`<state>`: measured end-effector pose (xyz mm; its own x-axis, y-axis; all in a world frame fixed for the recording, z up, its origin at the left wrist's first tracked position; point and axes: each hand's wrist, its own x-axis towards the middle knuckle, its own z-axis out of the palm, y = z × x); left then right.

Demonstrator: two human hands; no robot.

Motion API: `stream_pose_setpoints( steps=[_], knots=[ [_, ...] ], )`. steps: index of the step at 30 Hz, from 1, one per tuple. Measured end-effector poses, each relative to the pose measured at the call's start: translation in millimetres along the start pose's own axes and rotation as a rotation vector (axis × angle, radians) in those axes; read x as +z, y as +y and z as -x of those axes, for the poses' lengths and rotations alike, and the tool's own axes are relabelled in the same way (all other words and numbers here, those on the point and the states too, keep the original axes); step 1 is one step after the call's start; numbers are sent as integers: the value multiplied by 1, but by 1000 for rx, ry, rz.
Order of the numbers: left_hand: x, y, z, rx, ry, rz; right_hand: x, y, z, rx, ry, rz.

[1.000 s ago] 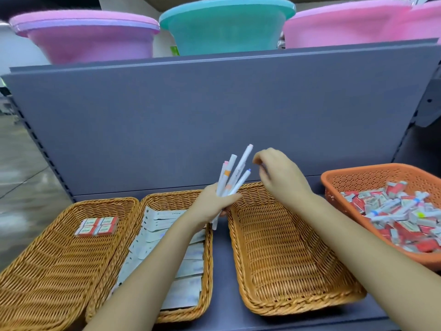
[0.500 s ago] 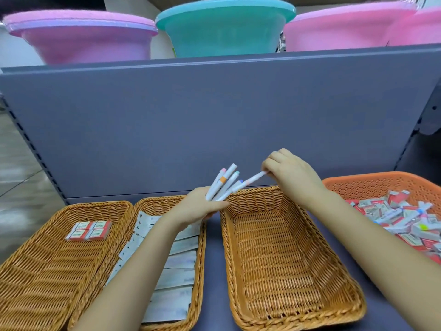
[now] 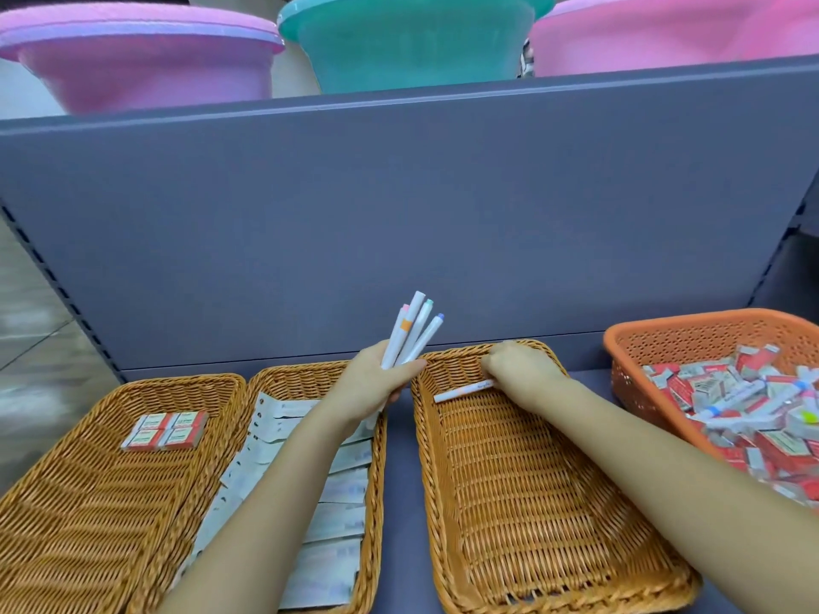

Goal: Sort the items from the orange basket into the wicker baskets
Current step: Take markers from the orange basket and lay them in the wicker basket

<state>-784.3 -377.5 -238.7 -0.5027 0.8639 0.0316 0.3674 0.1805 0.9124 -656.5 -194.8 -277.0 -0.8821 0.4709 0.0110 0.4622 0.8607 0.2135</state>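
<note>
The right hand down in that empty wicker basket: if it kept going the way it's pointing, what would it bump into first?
Probably the basket's own far wall. The right hand holds a pen low at the back of the right wicker basket, knuckles toward the woven rim. Beyond stands the grey back panel. Depth is hard to judge.

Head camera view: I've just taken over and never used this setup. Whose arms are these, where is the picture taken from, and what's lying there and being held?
No machine here: these are a person's bare arms, filmed by a camera on their head looking down at a grey shelf. The left hand grips a bunch of white pens. The right hand holds a single pen low inside the right wicker basket. The left wicker basket holds small red boxes, the middle wicker basket flat white packets. The orange basket, far right, holds mixed boxes and pens.
</note>
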Motion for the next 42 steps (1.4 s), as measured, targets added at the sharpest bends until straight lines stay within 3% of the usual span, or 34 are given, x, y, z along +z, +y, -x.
stream_pose_setpoints(
  steps=[14,17,20,22,24,28,32,39,42],
  knots=[
    [7,7,0,29,0,285,-9,-1,6,-13,17,-133],
    [10,7,0,45,-25,278,-38,-2,11,2,169,-278],
    [11,7,0,55,-42,275,-67,-8,19,-49,473,-371],
    [12,7,1,55,-47,271,-82,-15,23,-156,670,-378],
    [13,7,1,51,-48,268,-90,-23,23,-300,757,-315],
    [14,10,2,44,-32,301,-91,-34,18,-477,706,-155],
    [15,10,1,9,-25,315,-88,-36,15,-480,675,-64],
    [11,7,1,-72,93,373,-89,-13,17,-294,656,11],
    [10,5,0,-85,176,405,-81,-3,20,-145,486,19]
  ],
)
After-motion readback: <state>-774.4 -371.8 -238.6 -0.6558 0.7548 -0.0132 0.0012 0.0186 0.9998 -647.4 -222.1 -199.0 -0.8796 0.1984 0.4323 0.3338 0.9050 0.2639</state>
